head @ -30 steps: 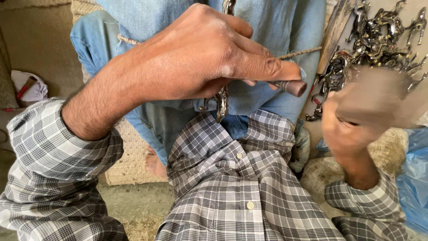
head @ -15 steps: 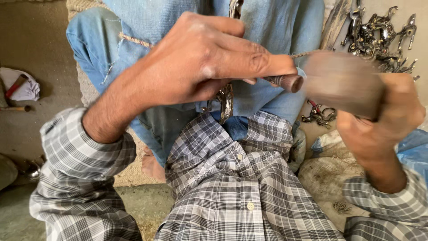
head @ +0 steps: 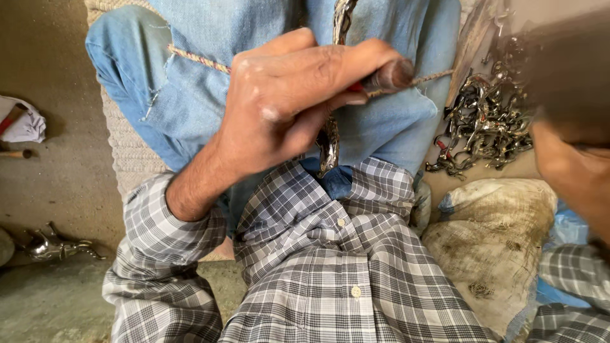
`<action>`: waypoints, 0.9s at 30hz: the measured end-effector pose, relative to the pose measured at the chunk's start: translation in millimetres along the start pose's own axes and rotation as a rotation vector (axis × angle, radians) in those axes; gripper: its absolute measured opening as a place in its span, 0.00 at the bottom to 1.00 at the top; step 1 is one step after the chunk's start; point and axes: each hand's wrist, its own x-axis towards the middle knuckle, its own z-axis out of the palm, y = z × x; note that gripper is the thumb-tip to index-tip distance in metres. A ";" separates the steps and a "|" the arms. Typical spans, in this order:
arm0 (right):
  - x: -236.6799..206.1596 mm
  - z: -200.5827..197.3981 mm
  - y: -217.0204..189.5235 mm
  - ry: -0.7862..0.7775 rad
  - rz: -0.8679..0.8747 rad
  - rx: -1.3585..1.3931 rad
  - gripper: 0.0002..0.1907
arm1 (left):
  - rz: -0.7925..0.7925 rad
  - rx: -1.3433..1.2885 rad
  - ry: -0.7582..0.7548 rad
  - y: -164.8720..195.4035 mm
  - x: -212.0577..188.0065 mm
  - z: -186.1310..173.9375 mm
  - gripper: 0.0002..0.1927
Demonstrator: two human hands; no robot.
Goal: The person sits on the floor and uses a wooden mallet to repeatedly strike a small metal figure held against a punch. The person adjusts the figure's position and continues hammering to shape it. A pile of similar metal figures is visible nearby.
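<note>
1. Metal is what the head view centres on: a shiny cast piece (head: pixel 330 136) stands upright against the jeans (head: pixel 190 95), with a punch (head: pixel 387 75) laid across its upper part, just under a cord (head: pixel 210 62).
2. What could go wrong: the blurred mallet (head: pixel 559 70) is raised at the far right, and a glancing blow would probably catch the knuckles next to the punch's butt. The piece rests only against the legs, so it may twist and let the tip skid onto the denim.
3. The left hand (head: pixel 286 114) has its fingers (head: pixel 330 63) curled tight and pressed together round the punch; only the dark butt shows past them.
4. The right hand (head: pixel 565 165) is smeared by motion. It seems to hold the mallet, yet I cannot tell how its fingers are set.
5. A heap of similar castings (head: pixel 483 127) lies right, beyond a sack (head: pixel 495 241); one more casting (head: pixel 54 246) lies near left on the floor.
</note>
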 end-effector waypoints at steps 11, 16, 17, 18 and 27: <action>13.6 7.5 25.7 0.041 0.168 0.330 0.06 | -0.113 0.001 0.159 8.7 -10.4 9.5 0.20; 33.9 -12.0 24.3 0.118 0.088 0.398 0.12 | -0.208 -0.089 0.235 13.5 -15.3 13.5 0.19; 38.0 -18.0 24.8 0.132 0.078 0.419 0.13 | -0.242 -0.093 0.246 14.7 -16.3 14.4 0.18; 42.5 -23.9 25.0 0.143 0.064 0.427 0.15 | -0.265 -0.092 0.257 15.7 -17.3 15.3 0.17; 65.2 -71.5 27.6 0.254 -0.033 0.606 0.30 | -0.403 -0.058 0.312 21.1 -22.9 20.3 0.14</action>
